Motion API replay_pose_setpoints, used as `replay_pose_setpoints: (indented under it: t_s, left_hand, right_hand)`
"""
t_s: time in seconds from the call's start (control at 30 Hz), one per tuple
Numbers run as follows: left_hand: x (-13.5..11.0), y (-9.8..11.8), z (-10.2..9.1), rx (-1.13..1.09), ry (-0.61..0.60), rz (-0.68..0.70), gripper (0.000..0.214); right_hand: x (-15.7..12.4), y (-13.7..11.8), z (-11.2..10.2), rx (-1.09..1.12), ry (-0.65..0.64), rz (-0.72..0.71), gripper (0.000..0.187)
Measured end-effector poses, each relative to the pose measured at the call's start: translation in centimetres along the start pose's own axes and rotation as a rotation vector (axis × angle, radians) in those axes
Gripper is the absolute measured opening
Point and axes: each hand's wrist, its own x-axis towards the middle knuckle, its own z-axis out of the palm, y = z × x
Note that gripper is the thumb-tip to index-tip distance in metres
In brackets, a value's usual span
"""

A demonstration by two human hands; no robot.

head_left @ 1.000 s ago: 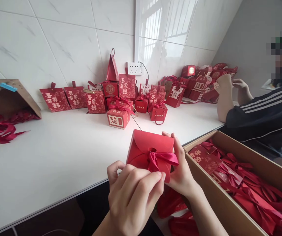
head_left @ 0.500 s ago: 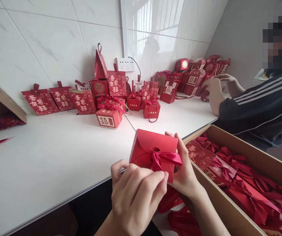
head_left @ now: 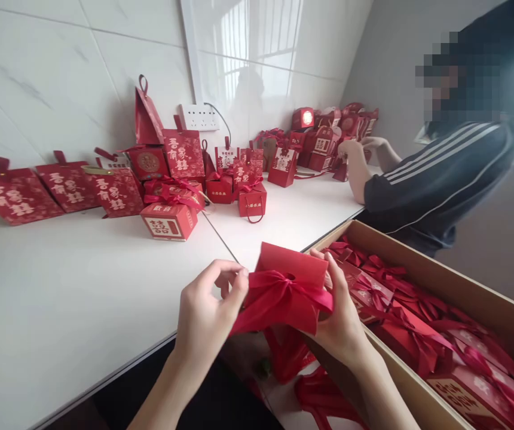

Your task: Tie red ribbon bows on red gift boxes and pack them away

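Note:
A small red gift box with a rounded flap is held over the near edge of the white table. A red satin ribbon crosses its front. My left hand pinches the ribbon's left end at the box's left side, fingers closed. My right hand grips the box's right side, thumb on the front.
An open cardboard carton at the right holds several red boxes with ribbons. Folded red boxes and bags stand along the tiled wall. Another person in a dark striped sleeve handles boxes at the far right. Red ribbons hang below the table edge.
My left hand has shifted from the box's front lower corner to its left side, drawing the ribbon out leftwards. The box has tilted flatter. The view has swung right.

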Motion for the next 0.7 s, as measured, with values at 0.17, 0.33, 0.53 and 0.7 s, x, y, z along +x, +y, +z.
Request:
replay_pose_setpoints:
  t_s: [0.17,0.33,0.53,0.7]
  left_hand:
    - [2.0,-2.8,5.2,0.06,-0.339,-0.028,0.016]
    - [0.4,-2.7,12.1,0.058,-0.554,0.414,0.034]
    - [-1.8,-3.6,15.6,0.091,-0.687,0.489,0.039]
    - [-2.0,-3.9,15.7,0.08,-0.665,0.468,0.039]
  right_hand:
    - [-1.7,0.0,-2.7,0.176,0.382,0.361,0.088]
    - [-2.8,-0.8,-4.7,0.698,0.446,0.653,0.05]
    - [-3.4,-2.1,-5.8,0.852,0.419,0.731,0.05]
    - [-3.4,-2.7,-6.3,0.84,0.262,0.686,0.058]
